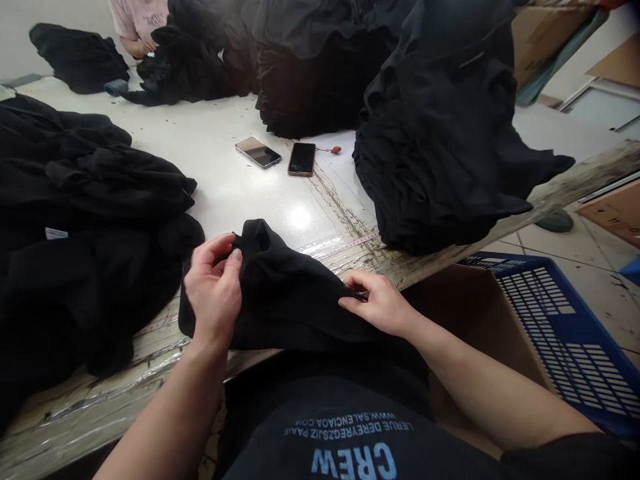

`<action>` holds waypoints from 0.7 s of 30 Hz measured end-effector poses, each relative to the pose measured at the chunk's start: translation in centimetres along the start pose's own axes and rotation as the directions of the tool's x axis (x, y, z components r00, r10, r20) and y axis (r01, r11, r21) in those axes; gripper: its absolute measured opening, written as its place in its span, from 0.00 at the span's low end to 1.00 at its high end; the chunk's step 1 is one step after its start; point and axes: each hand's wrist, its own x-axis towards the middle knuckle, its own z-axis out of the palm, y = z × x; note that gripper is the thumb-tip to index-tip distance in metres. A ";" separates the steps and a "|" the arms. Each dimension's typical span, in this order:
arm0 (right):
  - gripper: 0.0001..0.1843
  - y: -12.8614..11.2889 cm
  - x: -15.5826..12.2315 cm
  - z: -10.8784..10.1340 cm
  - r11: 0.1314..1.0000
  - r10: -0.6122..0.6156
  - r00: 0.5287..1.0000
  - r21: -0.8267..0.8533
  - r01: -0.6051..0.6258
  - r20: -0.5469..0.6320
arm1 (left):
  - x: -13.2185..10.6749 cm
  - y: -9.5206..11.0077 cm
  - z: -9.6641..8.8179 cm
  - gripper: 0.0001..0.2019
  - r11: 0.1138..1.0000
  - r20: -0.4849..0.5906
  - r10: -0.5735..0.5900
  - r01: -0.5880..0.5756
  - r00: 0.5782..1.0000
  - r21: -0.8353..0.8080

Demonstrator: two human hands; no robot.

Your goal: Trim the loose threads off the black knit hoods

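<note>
A black garment (pixel 295 293) lies across the table's front edge, right before my body. My left hand (pixel 215 280) is closed at its upper left part, thumb and fingers pinching the cloth near a raised fold. At the garment's right end, my right hand (pixel 377 301) grips the edge between thumb and fingers. A small dark, slightly shiny bit shows between those fingers; I cannot tell what it is. Which part of the garment each hand holds is hard to make out in the dark cloth.
Black garments are heaped at left (pixel 90 267) and stacked at right (pixel 435 153). Two phones, one light (pixel 258 152) and one dark (pixel 302 159), lie mid-table (pixel 210 133). A blue crate (pixel 575 333) stands below the right edge. Across the table, a person (pixel 140 23) handles dark cloth.
</note>
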 end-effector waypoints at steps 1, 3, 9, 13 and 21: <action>0.06 0.2 -0.1 0.0 0.999 0.017 1.000 0.045 -0.017 0.005 | -0.8 0.9 -0.4 0.13 0.992 -0.005 0.081 -0.080 0.997 0.094; 0.05 0.6 -0.2 0.2 0.984 0.063 0.998 0.165 -0.067 0.031 | -2.7 2.2 -1.2 0.11 0.969 0.084 0.124 -0.139 0.989 0.203; 0.13 0.9 -0.6 0.1 0.829 0.060 0.992 0.548 -0.114 0.115 | -8.2 1.6 -2.5 0.13 0.886 0.682 -0.463 0.318 0.566 0.338; 0.11 0.3 -1.0 -0.1 0.865 0.069 0.997 0.495 -0.078 0.036 | -6.2 1.6 -1.3 0.10 0.941 0.491 -0.124 -0.056 0.862 0.335; 0.16 -0.8 -1.3 0.0 0.962 -0.178 0.975 0.183 0.201 -0.134 | 1.9 1.1 1.8 0.14 0.715 0.687 0.049 -0.506 0.725 0.483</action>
